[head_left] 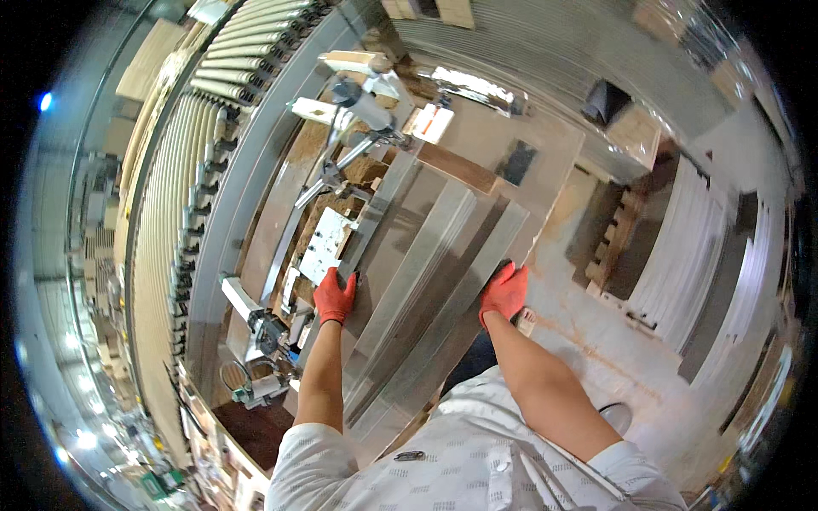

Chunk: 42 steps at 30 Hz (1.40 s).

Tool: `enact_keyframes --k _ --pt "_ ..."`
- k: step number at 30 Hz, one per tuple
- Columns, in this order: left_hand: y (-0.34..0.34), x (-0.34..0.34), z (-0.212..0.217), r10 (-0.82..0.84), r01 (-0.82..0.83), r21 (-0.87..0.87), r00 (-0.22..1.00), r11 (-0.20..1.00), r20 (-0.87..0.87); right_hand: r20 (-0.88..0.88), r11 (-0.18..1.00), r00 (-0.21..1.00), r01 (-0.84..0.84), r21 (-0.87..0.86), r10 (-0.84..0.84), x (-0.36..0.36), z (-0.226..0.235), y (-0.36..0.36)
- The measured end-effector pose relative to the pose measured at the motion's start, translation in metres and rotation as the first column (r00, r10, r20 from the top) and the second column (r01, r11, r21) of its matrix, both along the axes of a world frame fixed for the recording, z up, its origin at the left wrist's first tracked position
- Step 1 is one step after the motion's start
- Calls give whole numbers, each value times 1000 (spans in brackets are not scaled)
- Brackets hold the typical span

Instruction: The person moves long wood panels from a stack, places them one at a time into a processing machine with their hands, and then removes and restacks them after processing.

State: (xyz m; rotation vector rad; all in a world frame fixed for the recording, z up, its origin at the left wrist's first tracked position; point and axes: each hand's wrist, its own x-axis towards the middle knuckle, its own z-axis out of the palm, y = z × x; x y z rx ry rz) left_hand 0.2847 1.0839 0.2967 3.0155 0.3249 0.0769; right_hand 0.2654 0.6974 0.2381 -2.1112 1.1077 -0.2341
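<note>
Both my hands wear red gloves. My left hand (335, 295) grips the left edge of a large shiny metal sheet (422, 272) with long folded ribs. My right hand (504, 291) holds the right edge of the same sheet. The sheet lies flat on a brown work table (477, 136), reaching from my body toward a metal machine head (358, 128) at the table's far left.
A roller conveyor (183, 170) curves along the left. A white perforated plate (324, 245) and clamps sit by the machine. Stacked white panels (682, 255) and wooden pallets (618, 230) stand on the concrete floor to the right.
</note>
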Motion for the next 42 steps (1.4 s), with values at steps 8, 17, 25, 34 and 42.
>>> enact_keyframes --k 8,17,25,34,42 --pt "1 0 2 -8 8 -81 1000 997 7 -150 999 988 35 12 -33 6 38 2" --pt "4 3 9 17 -18 -80 1000 997 -10 -100 988 994 35 -150 -51 5 9 8" --pt "12 2 5 -14 15 -70 1000 997 22 -145 996 988 42 -85 -54 9 13 10" --pt "7 -3 9 -32 37 -110 998 993 46 -76 986 996 33 -165 -47 4 17 6" --pt "2 -5 15 3 11 -171 997 985 81 -187 982 979 46 -183 -80 8 21 2"
